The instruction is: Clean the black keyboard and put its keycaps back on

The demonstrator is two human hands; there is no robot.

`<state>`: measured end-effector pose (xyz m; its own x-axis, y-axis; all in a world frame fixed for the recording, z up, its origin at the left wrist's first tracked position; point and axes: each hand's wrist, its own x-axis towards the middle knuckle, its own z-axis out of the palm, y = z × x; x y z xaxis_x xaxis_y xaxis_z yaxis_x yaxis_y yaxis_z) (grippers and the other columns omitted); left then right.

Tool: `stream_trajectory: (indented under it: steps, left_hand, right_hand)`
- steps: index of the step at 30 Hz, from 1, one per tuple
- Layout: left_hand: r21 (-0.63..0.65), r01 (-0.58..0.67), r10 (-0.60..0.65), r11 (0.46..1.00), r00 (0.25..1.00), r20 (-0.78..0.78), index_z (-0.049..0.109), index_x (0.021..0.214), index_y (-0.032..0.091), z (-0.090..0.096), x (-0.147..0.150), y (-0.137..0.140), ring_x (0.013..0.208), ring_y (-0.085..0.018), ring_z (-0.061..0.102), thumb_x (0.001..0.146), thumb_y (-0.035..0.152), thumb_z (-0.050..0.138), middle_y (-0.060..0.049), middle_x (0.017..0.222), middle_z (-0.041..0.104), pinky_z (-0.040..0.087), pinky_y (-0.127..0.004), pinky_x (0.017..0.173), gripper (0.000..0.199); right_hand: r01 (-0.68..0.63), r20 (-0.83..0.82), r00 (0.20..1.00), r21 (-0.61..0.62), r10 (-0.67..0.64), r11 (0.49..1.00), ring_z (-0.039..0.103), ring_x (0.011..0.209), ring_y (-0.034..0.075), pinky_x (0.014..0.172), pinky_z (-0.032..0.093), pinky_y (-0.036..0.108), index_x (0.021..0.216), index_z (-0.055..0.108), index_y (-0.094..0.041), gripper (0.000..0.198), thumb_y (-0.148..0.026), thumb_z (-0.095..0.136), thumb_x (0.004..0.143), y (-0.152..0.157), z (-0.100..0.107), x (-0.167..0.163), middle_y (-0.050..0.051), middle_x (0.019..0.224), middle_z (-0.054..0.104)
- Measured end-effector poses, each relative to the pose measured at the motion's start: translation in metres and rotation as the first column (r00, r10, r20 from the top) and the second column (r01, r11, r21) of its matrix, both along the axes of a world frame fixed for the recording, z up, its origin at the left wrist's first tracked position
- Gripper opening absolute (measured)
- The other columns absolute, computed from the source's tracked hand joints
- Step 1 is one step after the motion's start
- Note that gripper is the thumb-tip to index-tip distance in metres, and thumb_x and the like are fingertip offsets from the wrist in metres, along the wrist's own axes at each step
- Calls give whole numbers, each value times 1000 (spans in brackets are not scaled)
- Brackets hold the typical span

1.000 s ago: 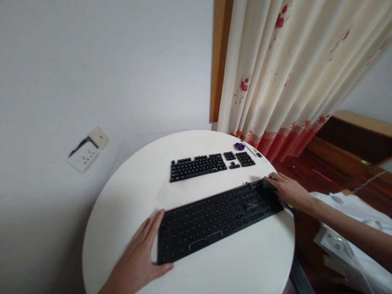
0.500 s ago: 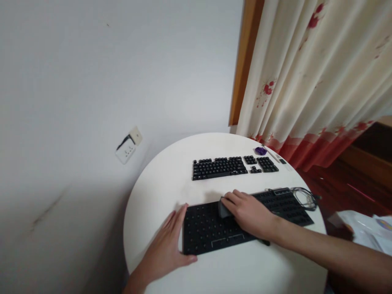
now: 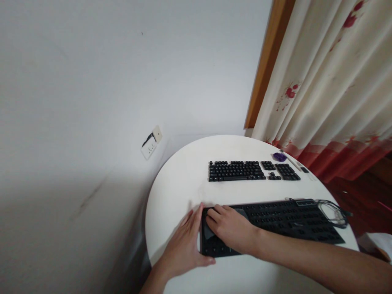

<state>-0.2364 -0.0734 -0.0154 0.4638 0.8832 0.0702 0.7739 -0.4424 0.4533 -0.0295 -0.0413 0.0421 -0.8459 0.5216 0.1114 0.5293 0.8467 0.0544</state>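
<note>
A black keyboard base (image 3: 297, 222), its keycaps off so the switch stems show, lies on the white round table. At its left end my left hand (image 3: 185, 241) braces it, fingertips at the far corner and thumb along the front edge. My right hand (image 3: 229, 228) presses a dark grey cloth (image 3: 209, 232) flat onto the left part of the base, close to my left fingers. Behind the base, black keycaps (image 3: 235, 170) are laid out in keyboard order. A coiled black cable (image 3: 333, 216) rests over the base's right end.
On the table's (image 3: 177, 183) far right sit a purple lump (image 3: 279, 157), a thin white brush-like stick (image 3: 292, 160) and a small black piece (image 3: 304, 170). A wall with a socket (image 3: 149, 148) stands on the left, and a flowered curtain (image 3: 306, 102) hangs behind at right.
My right hand has slid the cloth leftward along the keyboard base, towards my left hand. My left hand keeps its place at the base's end. The view has turned left.
</note>
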Motion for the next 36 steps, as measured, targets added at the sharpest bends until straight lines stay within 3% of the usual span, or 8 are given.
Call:
stream_trajectory:
  steps: [7,10,15,19,27,36]
  left_hand:
    - [7,34,-34,999,999,30,-16,156,25,3,-1,1,147,-36,28,53,44,90,-15,163,21,30,-56,119,149]
    - [13,33,-34,999,999,26,-16,156,24,-1,-2,1,147,-38,26,54,46,89,-16,163,19,31,-57,118,148]
    - [25,24,-23,999,999,-21,-23,154,24,-8,-4,0,147,-40,26,50,50,91,-18,163,15,34,-59,116,156]
    - [12,5,-4,1000,1000,-21,-25,153,25,-5,-4,-1,147,-38,25,49,46,93,-17,163,16,34,-57,117,159]
    - [-9,25,-25,1000,1000,12,-18,155,29,5,-1,1,147,-38,27,51,39,92,-14,163,21,33,-57,117,152]
    - [-37,14,-14,999,1000,11,-9,157,27,2,-3,1,147,-39,25,52,36,91,-15,163,20,30,-57,119,145]
  right_hand:
    - [72,65,995,-42,-69,997,56,96,28,80,51,41,105,63,-11,16,-17,61,90,-4,4,25,12,103,62]
    - [50,32,998,-33,-49,998,56,96,28,80,51,42,107,62,-10,19,-17,59,90,-4,7,12,12,103,63]
    - [-23,-27,999,-5,23,1000,54,106,30,88,50,44,119,60,-5,31,-23,55,94,-2,3,-16,19,120,61]
    - [-38,-22,999,-4,37,999,54,109,31,88,50,43,122,58,-2,35,-22,55,94,0,-2,-17,20,125,59]
    - [44,22,999,-46,-43,998,56,96,27,81,51,41,106,62,-11,17,-20,58,92,-1,1,15,11,102,63]
    - [184,60,982,-95,-179,978,55,98,26,85,50,41,114,60,-14,28,-10,60,86,-8,-1,78,10,108,62]
